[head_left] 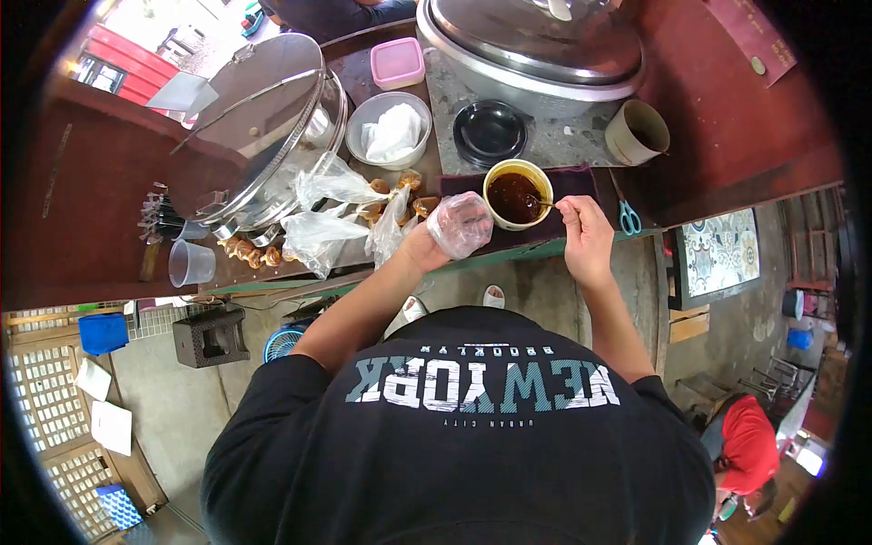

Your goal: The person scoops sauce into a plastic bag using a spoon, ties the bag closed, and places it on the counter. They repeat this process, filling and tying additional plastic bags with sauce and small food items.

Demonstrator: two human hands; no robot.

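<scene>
A yellow-rimmed tub [514,193] of dark brown sauce stands near the counter's front edge. My right hand [588,238] is closed on the handle of a spoon [545,203], whose far end dips into the sauce. Just left of the tub, my left hand [434,245] holds a clear plastic bag [461,224] that bulges open at its top. Several tied bags [322,238] with brown contents lie to the left of that hand. Behind the tub is a stack of black plates [490,133].
A large lidded pot [536,54] stands behind, and a glass-lidded container [272,127] at left. Scissors [629,216] and a beige cup [637,133] are on the right. A white bowl [389,130], pink-lidded box [397,64] and clear cup [192,263] stand around. A person in red [750,443] is behind at right.
</scene>
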